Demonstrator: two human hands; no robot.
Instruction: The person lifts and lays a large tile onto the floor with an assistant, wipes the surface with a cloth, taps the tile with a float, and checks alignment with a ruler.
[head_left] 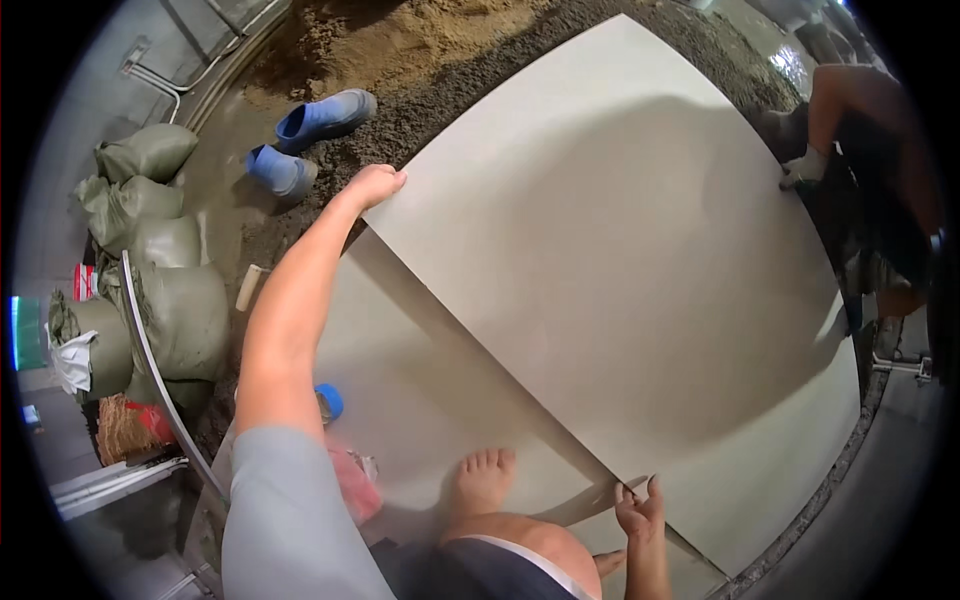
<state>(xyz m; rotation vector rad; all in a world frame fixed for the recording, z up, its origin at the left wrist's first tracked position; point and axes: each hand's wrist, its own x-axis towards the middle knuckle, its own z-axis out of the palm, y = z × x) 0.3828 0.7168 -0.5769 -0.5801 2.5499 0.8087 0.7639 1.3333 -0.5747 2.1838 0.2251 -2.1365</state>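
A large pale floor tile (600, 250) fills the middle and right of the view, its near edge raised above another pale tile (420, 410) lying flat beneath my bare feet. My left hand (374, 186) is closed round the raised tile's left corner, arm stretched out. Lower right, my right hand (640, 512) grips the near edge with its fingers partly hidden under it. A co-worker's gloved hand (803, 168) touches the tile's far right edge.
Grey mortar (440, 125) and a sand heap (400, 40) lie beyond the tile. Blue boots (325, 120) stand at the far left. Filled sacks (180, 320) line the left wall beside a curved metal strip (150, 360). A pink cloth (355, 485) and blue-lidded container (329, 402) lie by my left arm.
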